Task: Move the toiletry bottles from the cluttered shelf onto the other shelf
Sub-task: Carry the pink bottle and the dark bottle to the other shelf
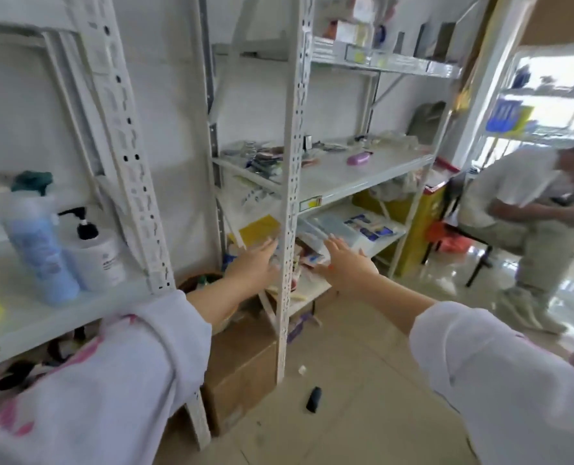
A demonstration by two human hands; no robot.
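A tall light-blue bottle and a white pump bottle with a black pump stand side by side on the white shelf at my left. My left hand and my right hand both reach out flat, fingers apart and holding nothing, toward the low cluttered shelf of the middle rack. The rack's white upright post stands between the two hands. Packets and boxes crowd that low shelf; I cannot make out a bottle there.
The rack's middle shelf holds small items and a purple object. A cardboard box sits on the floor under the rack, a small black item lies on the tiles. A person sits at right by a yellow bin.
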